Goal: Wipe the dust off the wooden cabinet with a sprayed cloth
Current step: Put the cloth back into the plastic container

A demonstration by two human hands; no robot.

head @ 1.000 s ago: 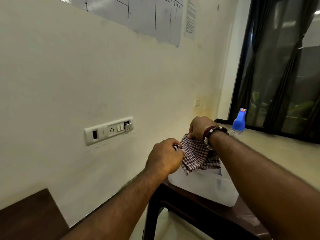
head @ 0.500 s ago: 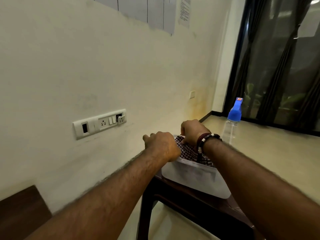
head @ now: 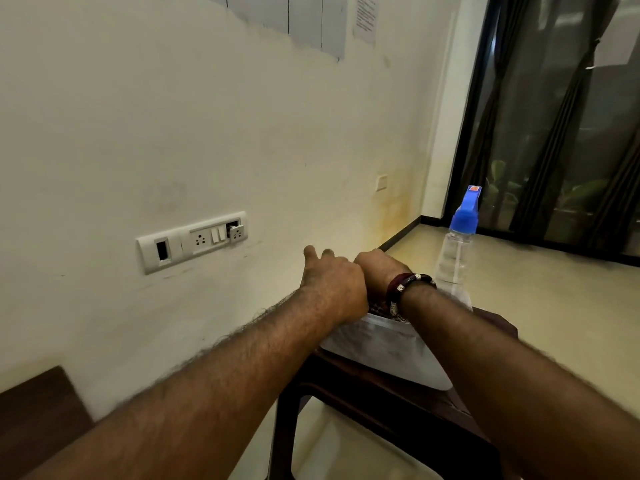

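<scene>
Head view, from above your forearms: both your arms reach forward over a dark brown stool (head: 398, 400) beside a cream wall (head: 173, 133), the hands meeting above a white plastic tub (head: 388, 351) that sits on the stool. Your left hand (head: 334, 285) lies knuckles-up at the tub's near rim, the thumb and a fingertip jutting toward the wall, the other fingers curled down out of sight, so whether it grips anything cannot be told. Your right hand (head: 377, 271), a beaded bracelet (head: 405, 289) on its wrist, touches the left and bends down into the tub; its fingers are hidden too. Inside the tub, a strip of checked cloth (head: 379, 309) shows just beneath both hands. A clear spray bottle (head: 455, 258) with a blue trigger head stands just behind the tub, near your right wrist. A switch-and-socket plate (head: 194, 241) is set in the wall, left of the hands.
</scene>
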